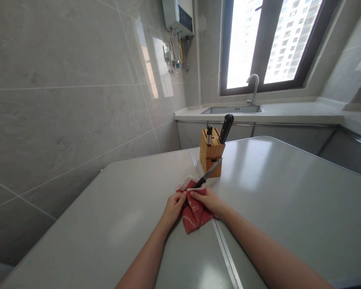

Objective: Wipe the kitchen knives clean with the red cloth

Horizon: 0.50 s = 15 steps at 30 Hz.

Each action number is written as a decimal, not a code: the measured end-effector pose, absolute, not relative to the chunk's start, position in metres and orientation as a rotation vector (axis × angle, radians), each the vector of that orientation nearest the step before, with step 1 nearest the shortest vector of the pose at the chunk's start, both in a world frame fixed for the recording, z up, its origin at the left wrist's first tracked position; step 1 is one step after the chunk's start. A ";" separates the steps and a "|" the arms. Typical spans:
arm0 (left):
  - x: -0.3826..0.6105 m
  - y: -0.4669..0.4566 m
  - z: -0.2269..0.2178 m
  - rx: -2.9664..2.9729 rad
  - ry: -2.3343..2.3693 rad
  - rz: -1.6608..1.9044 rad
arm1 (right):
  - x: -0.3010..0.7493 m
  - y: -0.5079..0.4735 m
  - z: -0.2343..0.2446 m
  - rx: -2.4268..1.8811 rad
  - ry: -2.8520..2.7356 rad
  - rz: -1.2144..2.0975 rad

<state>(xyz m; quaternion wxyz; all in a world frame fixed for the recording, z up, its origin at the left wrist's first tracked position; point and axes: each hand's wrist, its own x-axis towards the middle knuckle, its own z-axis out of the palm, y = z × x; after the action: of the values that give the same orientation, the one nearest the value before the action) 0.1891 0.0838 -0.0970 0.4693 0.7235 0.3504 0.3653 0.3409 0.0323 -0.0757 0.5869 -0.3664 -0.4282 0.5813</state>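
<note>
Above the tabletop [132, 224], a red cloth [195, 216] is gripped by the left hand [174, 206] and the right hand [211, 201], each thumb pressed on top. The handle of a knife [211, 170] is partly wrapped in the cloth, its blade pointed away, in front of a wooden knife block [215, 151]. Two more handles [227, 127] are held in the block's top. Beyond, a sink [233, 112] and tap [254, 89] are set below a window [266, 44].
</note>
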 end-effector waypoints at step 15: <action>0.189 0.084 -0.100 1.685 0.801 0.878 | 0.340 0.036 -0.083 -0.750 -0.840 1.464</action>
<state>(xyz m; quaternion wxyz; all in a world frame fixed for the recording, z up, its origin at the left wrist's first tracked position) 0.1890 0.0844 -0.1003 0.5139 0.7011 0.3331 0.3654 0.3398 0.0362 -0.0830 0.6031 -0.3239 -0.3630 0.6321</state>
